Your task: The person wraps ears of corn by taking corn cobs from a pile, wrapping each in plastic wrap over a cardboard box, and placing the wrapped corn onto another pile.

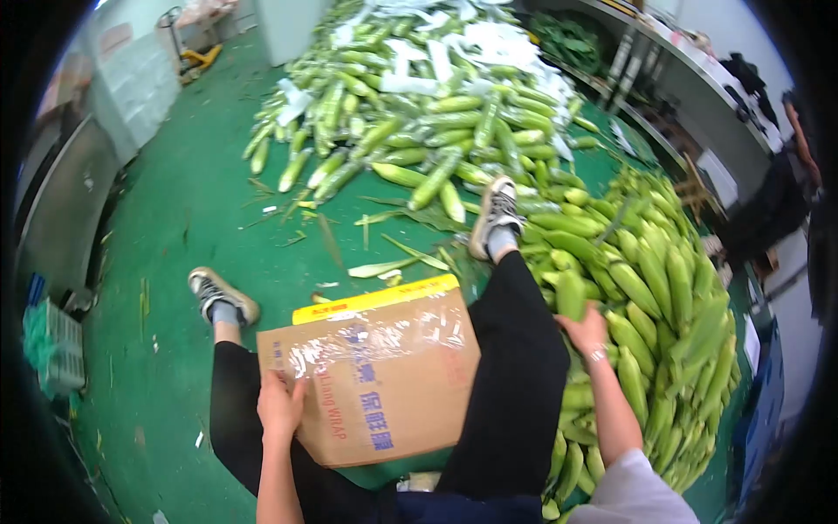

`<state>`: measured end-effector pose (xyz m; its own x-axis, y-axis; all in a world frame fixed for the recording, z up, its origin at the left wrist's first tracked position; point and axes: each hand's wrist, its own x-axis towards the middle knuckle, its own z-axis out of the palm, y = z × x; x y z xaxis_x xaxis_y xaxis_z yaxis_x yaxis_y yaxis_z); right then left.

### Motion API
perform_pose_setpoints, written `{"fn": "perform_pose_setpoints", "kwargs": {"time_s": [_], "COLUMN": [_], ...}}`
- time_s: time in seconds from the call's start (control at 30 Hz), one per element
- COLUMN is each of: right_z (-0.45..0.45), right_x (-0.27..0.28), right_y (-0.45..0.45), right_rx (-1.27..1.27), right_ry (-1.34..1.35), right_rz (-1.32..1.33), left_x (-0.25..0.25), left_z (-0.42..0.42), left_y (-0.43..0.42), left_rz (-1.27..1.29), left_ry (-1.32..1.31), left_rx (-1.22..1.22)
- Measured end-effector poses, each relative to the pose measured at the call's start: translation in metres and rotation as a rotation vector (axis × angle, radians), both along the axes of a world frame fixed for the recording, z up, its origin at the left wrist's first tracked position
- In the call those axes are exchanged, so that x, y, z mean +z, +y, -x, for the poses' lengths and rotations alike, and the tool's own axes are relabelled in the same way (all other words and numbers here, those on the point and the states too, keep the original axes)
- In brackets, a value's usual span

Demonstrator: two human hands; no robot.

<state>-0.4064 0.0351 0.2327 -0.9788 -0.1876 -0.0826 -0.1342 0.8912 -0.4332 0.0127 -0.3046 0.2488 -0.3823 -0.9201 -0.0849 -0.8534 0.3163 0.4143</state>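
Observation:
A cardboard box (410, 384) printed with blue and red lettering lies across my lap, with shiny clear plastic film on its top. A yellow box edge (375, 299) shows along its far side. My left hand (279, 406) rests on the box's left part, thumb and fingers apart, holding nothing that I can see. At my right, my right hand (587, 332) is closed around the lower end of a green ear of corn (571, 295). That ear is at the near edge of a large heap of unwrapped corn (646, 288).
Ahead lies a wide pile of film-wrapped corn (454, 122) with white sheets (502, 48) over it. Loose husk leaves (384, 267) litter the green floor (166, 349). A crate (61, 345) stands at left, a pallet jack (199, 59) far back. A dark-clothed person (777, 205) is at right.

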Motion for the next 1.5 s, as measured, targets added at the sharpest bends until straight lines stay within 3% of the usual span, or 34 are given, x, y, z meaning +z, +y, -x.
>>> {"fn": "perform_pose_setpoints", "kwargs": {"time_s": [0.07,0.13,0.2,0.27,0.4,0.43,0.47,0.53,0.57,0.67,0.8,0.9,1.0,1.07,1.1,1.13,1.2,1.27,1.33,1.37,1.4,1.43,1.5], "right_z": [-0.032,-0.068,-0.104,-0.13,-0.17,-0.175,-0.18,-0.186,-0.186,-0.178,-0.184,-0.204,-0.165,-0.129,-0.134,-0.128,-0.177,-0.234,-0.247,-0.228,-0.208,-0.196,-0.164], "right_x": [0.071,0.121,0.137,0.095,0.029,0.017,0.02,0.032,0.02,0.033,0.051,0.042,0.003,0.003,0.031,0.012,0.035,0.027,0.041,0.023,0.02,0.03,0.027], "right_y": [-0.017,-0.062,-0.118,-0.175,-0.256,-0.261,-0.258,-0.244,-0.24,-0.252,-0.227,-0.172,-0.157,-0.155,-0.159,-0.15,-0.125,-0.094,-0.103,-0.119,-0.142,-0.171,-0.222], "right_rx": [0.126,0.447,0.836,1.127,1.267,1.295,1.342,1.431,1.505,1.556,1.224,0.878,0.916,0.725,0.496,0.384,0.347,0.888,1.022,1.033,1.013,0.995,1.112], "right_ry": [0.268,0.542,0.461,0.348,0.208,0.175,0.141,0.077,0.073,-0.041,0.226,0.28,0.534,0.343,0.099,-0.166,-0.529,-0.046,-0.027,0.044,0.032,0.281,0.244], "right_rz": [0.289,0.312,0.358,0.305,0.302,0.296,0.251,0.16,0.213,0.233,0.312,0.277,0.235,0.365,0.669,0.779,0.767,0.432,0.288,0.183,0.065,0.097,0.033], "left_x": [-0.011,-0.014,-0.02,-0.024,-0.032,-0.056,-0.053,0.0,0.004,-0.009,-0.011,0.004,0.003,-0.003,0.003,0.009,0.012,-0.002,0.01,0.013,0.014,0.016,0.016], "left_z": [-0.004,0.01,0.018,0.027,0.016,0.003,-0.009,-0.011,-0.006,0.048,0.074,0.078,0.074,0.068,0.064,0.057,0.032,0.005,0.011,0.014,0.024,0.036,0.055], "left_y": [-0.007,-0.006,-0.003,-0.011,-0.025,-0.036,-0.046,-0.032,-0.026,-0.01,-0.014,-0.025,-0.033,-0.032,-0.022,-0.012,0.017,0.05,0.05,0.046,0.034,0.022,0.006], "left_rz": [0.016,0.082,0.119,0.129,0.125,0.042,-0.507,-0.944,-0.895,-0.338,0.103,0.216,0.289,0.273,0.223,0.217,0.2,-0.013,-0.045,-0.064,0.109,0.24,0.386], "left_ry": [0.005,-0.137,-0.181,-0.229,-0.067,0.123,0.408,1.221,1.362,1.197,0.57,0.24,0.128,0.122,0.155,0.13,0.077,0.057,0.029,0.01,0.008,0.068,0.143], "left_rx": [0.003,-0.053,-0.107,-0.153,-0.298,-0.223,0.036,0.189,0.14,0.088,-0.423,-0.646,-0.75,-0.771,-0.746,-0.792,-0.873,-0.948,-0.873,-0.843,-0.776,-0.706,-0.693]}}
